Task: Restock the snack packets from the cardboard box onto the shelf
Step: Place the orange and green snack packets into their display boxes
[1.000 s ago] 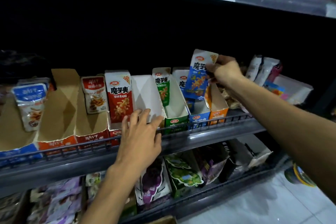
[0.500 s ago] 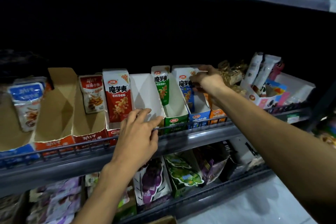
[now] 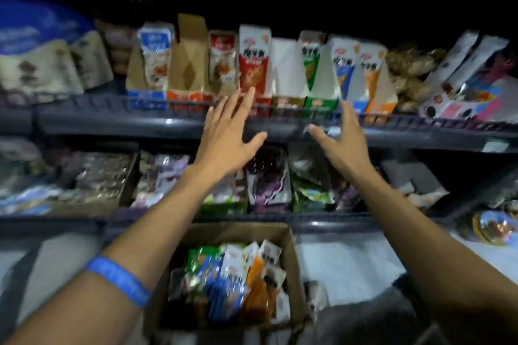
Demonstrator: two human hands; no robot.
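Dark shop aisle, tiered shelving, frame motion-blurred. Snack packets (image 3: 235, 283) stand packed upright in the cardboard box (image 3: 294, 266) on the floor, directly below the hands and against the foot of the shelving, so each grab is a short drop and lift. More packets already stand on the shelf (image 3: 112, 124) in open-front display cartons (image 3: 319, 78) lined along its front edge; the wire rail stops them sliding off, and the cut-down fronts keep labels visible. White carton (image 3: 286, 73) near the middle looks empty, likely the next slot to fill.

Left hand (image 3: 229, 137): fingers spread and straight, holding nothing, palm hovering in front of the shelf's front edge by the red carton (image 3: 253, 64). Right hand (image 3: 340, 140): fingers loosely extended, thumb out, also holding nothing, in front of the rail below the green carton (image 3: 311, 64) and blue carton (image 3: 343, 67). Both forearms reach forward over the box. Blue wristband (image 3: 117, 280) on left wrist.

Lower shelf (image 3: 196, 220) carries mixed bags, unrelated.
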